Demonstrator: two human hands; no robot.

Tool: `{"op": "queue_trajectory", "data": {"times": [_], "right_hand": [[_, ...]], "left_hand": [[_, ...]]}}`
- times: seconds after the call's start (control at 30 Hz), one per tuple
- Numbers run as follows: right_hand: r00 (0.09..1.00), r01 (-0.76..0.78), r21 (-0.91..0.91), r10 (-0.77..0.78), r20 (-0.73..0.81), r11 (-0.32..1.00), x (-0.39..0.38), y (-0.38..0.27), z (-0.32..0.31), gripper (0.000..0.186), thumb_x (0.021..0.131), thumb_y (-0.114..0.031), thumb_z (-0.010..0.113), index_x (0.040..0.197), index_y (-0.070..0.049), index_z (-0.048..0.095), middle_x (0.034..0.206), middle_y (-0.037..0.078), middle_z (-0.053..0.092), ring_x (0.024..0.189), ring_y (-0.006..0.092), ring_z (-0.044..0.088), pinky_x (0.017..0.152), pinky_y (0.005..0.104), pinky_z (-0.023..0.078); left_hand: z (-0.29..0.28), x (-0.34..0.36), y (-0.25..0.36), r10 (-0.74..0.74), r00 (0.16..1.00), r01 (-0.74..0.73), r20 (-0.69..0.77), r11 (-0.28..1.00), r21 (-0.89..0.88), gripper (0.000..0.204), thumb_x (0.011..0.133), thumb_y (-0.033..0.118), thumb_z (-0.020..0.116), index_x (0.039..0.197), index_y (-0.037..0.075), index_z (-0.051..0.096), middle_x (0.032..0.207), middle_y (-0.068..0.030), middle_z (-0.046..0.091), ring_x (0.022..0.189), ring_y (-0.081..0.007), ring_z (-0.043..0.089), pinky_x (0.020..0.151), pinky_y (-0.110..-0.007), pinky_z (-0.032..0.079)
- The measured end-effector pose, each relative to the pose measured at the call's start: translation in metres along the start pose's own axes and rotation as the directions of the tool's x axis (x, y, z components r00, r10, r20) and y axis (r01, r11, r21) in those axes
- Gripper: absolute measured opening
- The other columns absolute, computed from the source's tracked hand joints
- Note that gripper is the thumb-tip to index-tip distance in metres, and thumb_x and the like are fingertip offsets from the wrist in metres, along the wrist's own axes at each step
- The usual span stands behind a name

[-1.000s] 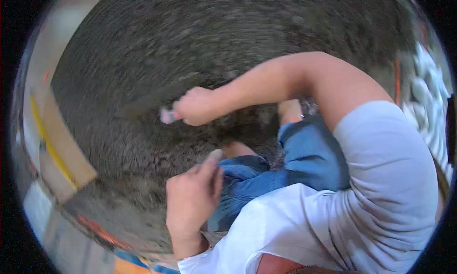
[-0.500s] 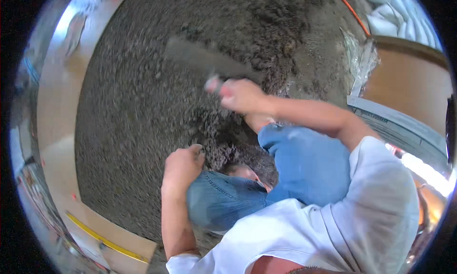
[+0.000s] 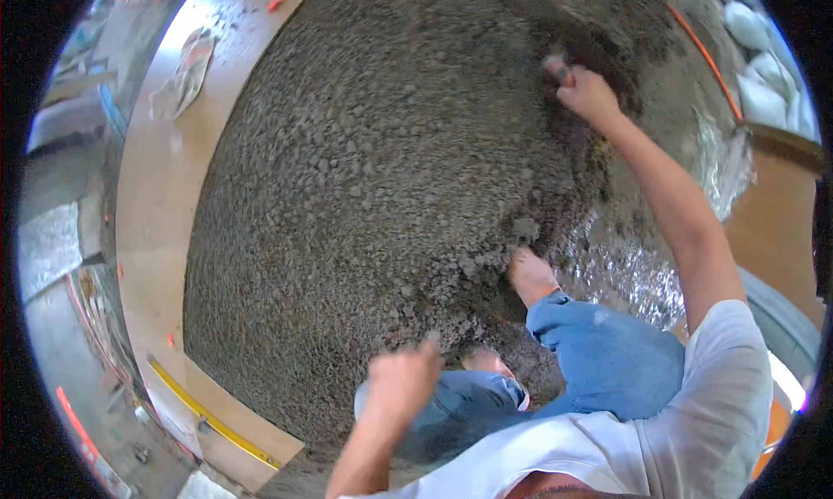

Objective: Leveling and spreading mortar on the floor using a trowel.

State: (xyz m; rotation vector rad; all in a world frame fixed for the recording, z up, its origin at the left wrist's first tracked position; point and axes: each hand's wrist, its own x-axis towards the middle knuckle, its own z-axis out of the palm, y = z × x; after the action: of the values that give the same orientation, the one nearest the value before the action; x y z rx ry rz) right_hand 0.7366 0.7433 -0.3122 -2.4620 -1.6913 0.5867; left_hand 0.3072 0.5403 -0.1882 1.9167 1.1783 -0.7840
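Note:
My right hand (image 3: 587, 95) is shut on a trowel's pale-and-red handle (image 3: 555, 67), out at the upper right over wet grey concrete (image 3: 364, 195); its blade is blurred and barely visible. Low in the view, my left hand (image 3: 401, 373) is raised beside my bent left knee, its fingers smeared by motion. My bare feet (image 3: 531, 275) are in the rough concrete, with a wet, shiny patch (image 3: 616, 260) to the right.
A pale board (image 3: 156, 213) borders the concrete at left, carrying a cloth (image 3: 186, 74) and a yellow level (image 3: 213, 416). At right are white sacks (image 3: 764, 91), an orange cord (image 3: 705, 61) and a brown board (image 3: 777, 221).
My right hand has swept the trowel up and rightward, extending my arm away from my body. My left hand has shifted slightly beside my knee. The view has turned as well.

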Motion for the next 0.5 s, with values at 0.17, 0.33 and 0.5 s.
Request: {"op": "queue_trajectory", "data": {"times": [0.17,0.33,0.5], "right_hand": [[0.997,0.048,-0.130,-0.041,0.061,0.990,-0.004,-0.049,0.053,0.026,0.073,-0.028,0.058,0.088,-0.007,0.062,0.088,0.018,0.066,0.082,0.0377,0.063,0.074,0.0460,0.051],[0.932,0.243,-0.322,-0.128,0.338,0.915,-0.118,-0.058,0.030,0.025,0.073,-0.028,0.061,0.087,-0.008,0.066,0.083,0.018,0.066,0.079,0.0358,0.065,0.073,0.0454,0.052],[0.920,0.118,-0.292,0.006,0.392,0.949,-0.200,-0.068,-0.005,0.024,0.072,-0.027,0.062,0.086,-0.009,0.066,0.083,0.017,0.066,0.081,0.0355,0.065,0.074,0.0447,0.052]], "left_hand": [[-0.033,-0.060,0.059,0.109,0.983,-0.155,-0.148,0.924,-0.349,0.040,0.086,0.025,0.056,0.124,0.013,0.052,0.089,-0.0152,0.065,0.066,-0.0316,0.066,0.054,-0.043,0.053],[-0.009,-0.057,0.117,0.007,0.977,-0.144,-0.215,0.763,-0.630,0.038,0.087,0.022,0.052,0.124,0.011,0.053,0.087,-0.0194,0.065,0.071,-0.0341,0.066,0.059,-0.047,0.053],[0.044,-0.040,0.174,-0.056,0.989,-0.078,-0.135,0.580,-0.811,0.036,0.089,0.025,0.049,0.122,0.013,0.055,0.090,-0.0199,0.066,0.080,-0.0375,0.065,0.070,-0.051,0.052]]}}
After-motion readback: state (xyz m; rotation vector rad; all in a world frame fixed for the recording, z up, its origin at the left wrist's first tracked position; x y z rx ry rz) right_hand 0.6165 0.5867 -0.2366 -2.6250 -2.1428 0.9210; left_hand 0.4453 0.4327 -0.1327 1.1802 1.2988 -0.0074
